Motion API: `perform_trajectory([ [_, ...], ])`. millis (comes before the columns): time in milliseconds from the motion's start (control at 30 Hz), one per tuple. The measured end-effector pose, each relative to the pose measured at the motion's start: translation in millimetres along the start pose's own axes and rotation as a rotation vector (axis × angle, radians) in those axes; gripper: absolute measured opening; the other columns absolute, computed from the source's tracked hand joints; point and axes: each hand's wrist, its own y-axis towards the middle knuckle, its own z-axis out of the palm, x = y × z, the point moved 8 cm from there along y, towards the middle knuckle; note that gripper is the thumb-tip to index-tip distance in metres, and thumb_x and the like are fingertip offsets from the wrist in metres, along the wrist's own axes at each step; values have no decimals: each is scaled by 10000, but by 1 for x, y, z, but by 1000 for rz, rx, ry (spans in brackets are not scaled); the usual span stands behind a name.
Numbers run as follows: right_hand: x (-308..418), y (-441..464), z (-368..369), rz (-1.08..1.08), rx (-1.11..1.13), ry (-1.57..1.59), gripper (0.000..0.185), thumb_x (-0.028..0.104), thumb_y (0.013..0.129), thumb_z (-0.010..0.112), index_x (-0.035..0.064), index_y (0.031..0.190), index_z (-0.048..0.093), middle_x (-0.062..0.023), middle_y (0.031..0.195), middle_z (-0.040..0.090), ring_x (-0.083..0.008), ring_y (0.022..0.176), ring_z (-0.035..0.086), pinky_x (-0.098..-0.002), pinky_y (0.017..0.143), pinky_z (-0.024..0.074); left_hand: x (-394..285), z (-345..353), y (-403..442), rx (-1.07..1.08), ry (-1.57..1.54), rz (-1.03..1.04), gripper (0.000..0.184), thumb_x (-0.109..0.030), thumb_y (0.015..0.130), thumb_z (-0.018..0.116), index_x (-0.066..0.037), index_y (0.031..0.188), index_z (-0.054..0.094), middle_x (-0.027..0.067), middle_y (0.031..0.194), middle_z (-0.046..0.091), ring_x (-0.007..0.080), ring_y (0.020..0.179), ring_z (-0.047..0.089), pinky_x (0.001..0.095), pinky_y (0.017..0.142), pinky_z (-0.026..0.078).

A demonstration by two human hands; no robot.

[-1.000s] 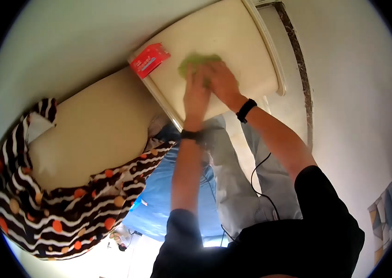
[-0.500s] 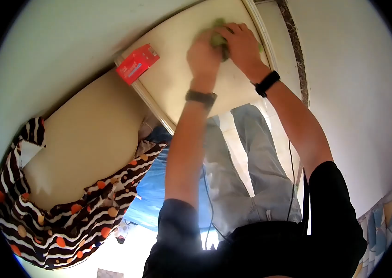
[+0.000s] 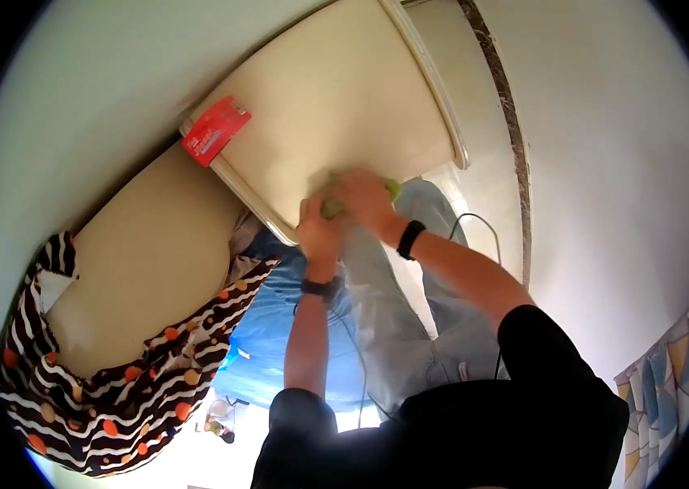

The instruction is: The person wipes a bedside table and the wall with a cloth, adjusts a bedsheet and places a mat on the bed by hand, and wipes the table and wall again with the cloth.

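A crumpled green cloth lies at the near edge of a cream padded panel. My right hand presses on the cloth with its fingers bent round it, and some green shows past its far side. Beside it, my left hand is closed at the cloth's left end; its fingertips are blurred. Both wrists wear black bands. A red packet lies on the panel's left corner.
A second cream surface stands at the left, with a brown striped, dotted fabric along it. Blue fabric lies below the panel. A thin black cable loops by the grey trousers. Patterned cloth hangs at the right.
Both hands and the green cloth went up to the panel's far right part, then came back down to its near edge. The view has shifted, with the packet now further left.
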Motion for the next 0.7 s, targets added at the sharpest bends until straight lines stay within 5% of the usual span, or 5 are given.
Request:
perform_trajectory([
  [100,-2,-2,-1,29,-6,-43,294,154,702,676,135,996,677,-67,1028,600,-285,1021,560,-408,858,464,-1,6,0,-8,-22,-53,492,-97,632,820,-44,1094,660,132,1013,635,329,929,627,400,800,521],
  [200,-24,-12,-23,125,103,-35,307,145,769,602,149,1067,672,-49,1052,587,-274,1050,540,-412,869,468,-16,32,0,39,-101,-99,476,-76,656,799,-54,1112,663,121,1024,637,315,925,627,383,810,519],
  [300,-54,-28,-78,213,-91,-72,365,63,679,678,125,1038,670,-78,1092,603,-299,1023,557,-416,845,472,-63,60,6,80,-240,-28,481,-45,665,782,-73,1131,668,114,1026,637,299,942,626,362,826,518],
  [500,-102,-61,-182,337,-293,-153,500,-30,703,631,138,1174,639,-77,1127,584,-307,1006,549,-415,874,479,-158,115,26,115,-622,266,497,-1,737,725,-99,1215,630,125,1155,602,274,910,647,349,765,555],
  [700,-131,-41,-195,285,-249,-139,567,-63,691,628,135,1222,613,-82,1140,575,-315,1015,540,-406,871,489,-179,122,44,157,-497,259,553,42,760,661,-136,1278,587,112,1196,571,287,843,645,352,714,552],
])
